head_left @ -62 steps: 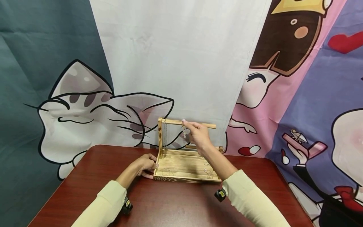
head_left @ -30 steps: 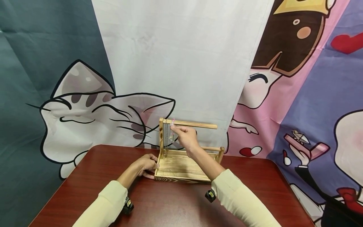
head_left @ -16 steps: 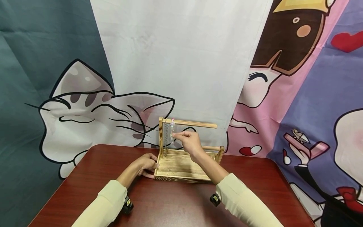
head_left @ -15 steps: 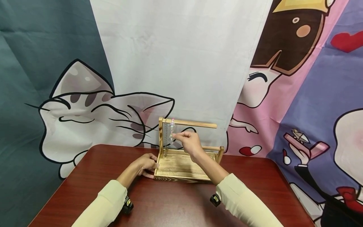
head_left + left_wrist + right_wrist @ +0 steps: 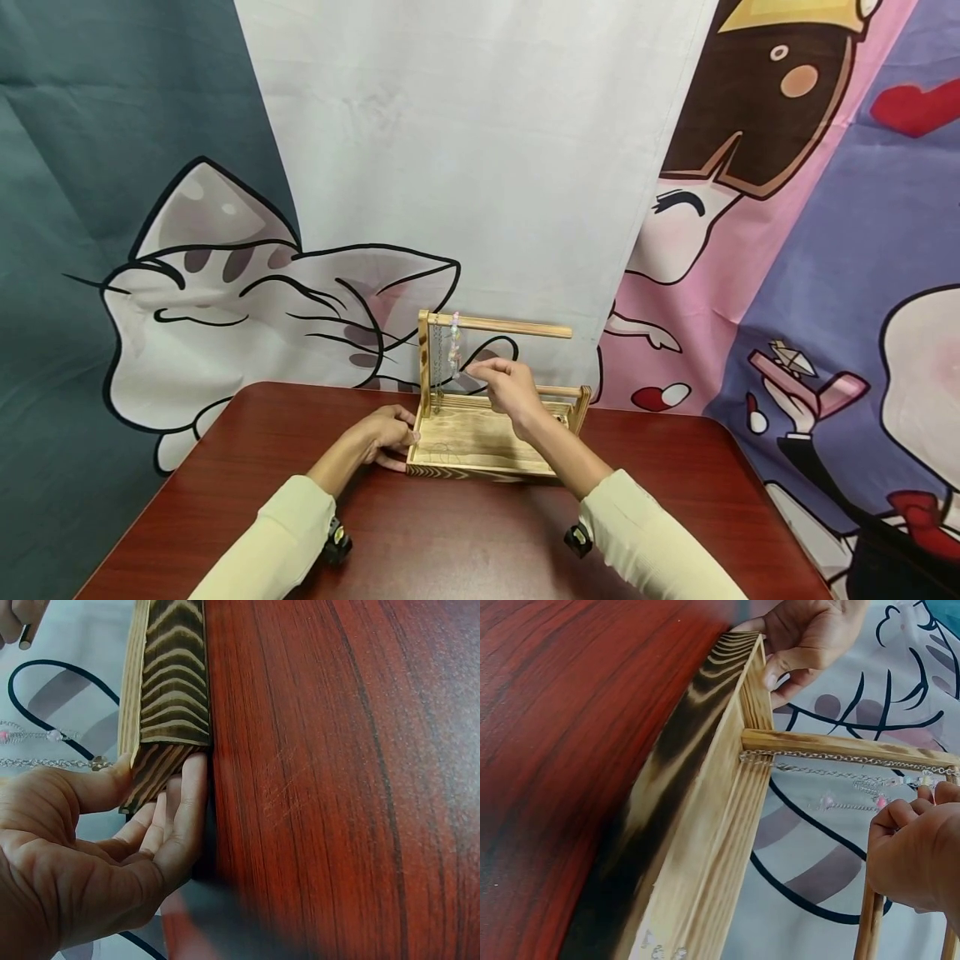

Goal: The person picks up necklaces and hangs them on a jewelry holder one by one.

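Note:
A wooden jewelry stand [image 5: 480, 437] with a shallow tray base stands on the table. My left hand [image 5: 386, 432] grips its left end; in the left wrist view the thumb [image 5: 105, 787] lies on the tray wall and fingers curl under the corner. From the upper bar [image 5: 517, 327] hangs a beaded bracelet [image 5: 454, 342] with pink and clear beads. Silver chains [image 5: 438, 358] hang to its left, beside the post. My right hand [image 5: 510, 390] is just right of the bracelet's lower end, thumb and forefinger close together, seemingly holding nothing. In the right wrist view this hand [image 5: 922, 851] partly covers the beads.
A thin wire-like piece [image 5: 442, 454] lies in the tray's front left. Clear beads [image 5: 658, 951] show at the tray's other end. A lower bar [image 5: 558, 391] spans behind the tray. The red-brown table [image 5: 465, 533] backs onto a printed cloth [image 5: 480, 167].
The right hand carried the bracelet left along the upper bar, then lowered its fingers down it. Now the fingertips have drawn slightly right and down, away from the beads. The left hand stayed put.

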Demonstrator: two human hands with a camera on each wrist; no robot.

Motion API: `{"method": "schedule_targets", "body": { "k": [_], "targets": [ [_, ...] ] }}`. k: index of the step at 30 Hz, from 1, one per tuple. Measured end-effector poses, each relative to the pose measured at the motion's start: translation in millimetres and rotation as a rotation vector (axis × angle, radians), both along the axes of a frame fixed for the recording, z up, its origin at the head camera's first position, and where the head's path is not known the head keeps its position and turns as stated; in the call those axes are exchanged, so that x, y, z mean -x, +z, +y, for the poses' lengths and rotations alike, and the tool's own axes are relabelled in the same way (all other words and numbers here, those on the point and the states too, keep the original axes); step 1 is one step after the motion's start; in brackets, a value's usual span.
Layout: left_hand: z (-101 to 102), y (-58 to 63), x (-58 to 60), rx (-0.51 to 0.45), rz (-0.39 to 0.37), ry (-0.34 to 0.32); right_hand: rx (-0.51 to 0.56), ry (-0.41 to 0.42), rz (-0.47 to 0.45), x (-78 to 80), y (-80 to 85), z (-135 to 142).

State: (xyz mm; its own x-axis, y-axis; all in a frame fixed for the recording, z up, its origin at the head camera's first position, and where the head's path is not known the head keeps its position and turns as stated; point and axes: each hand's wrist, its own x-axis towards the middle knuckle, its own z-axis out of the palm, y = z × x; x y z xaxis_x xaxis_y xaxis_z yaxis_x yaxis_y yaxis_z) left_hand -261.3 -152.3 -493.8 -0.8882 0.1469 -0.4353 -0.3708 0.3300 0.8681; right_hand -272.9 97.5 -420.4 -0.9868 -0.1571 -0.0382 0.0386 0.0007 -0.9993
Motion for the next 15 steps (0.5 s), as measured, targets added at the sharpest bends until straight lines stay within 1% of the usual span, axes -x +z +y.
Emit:
{"method": "schedule_targets", "body": {
  "k": [4,9,15],
  "targets": [
    [0,-0.7,0.3,0.001,-0.004,0.002,0.011,0.023,-0.001,-0.9,-3.9,3],
    [0,-2.2,0.7,0.004,-0.011,0.009,-0.006,0.047,0.014,-2.8,-7.9,7],
    [0,-2.4,0.3,0.006,-0.005,0.011,-0.036,0.110,0.033,-7.0,-13.4,9]
  ]
}}
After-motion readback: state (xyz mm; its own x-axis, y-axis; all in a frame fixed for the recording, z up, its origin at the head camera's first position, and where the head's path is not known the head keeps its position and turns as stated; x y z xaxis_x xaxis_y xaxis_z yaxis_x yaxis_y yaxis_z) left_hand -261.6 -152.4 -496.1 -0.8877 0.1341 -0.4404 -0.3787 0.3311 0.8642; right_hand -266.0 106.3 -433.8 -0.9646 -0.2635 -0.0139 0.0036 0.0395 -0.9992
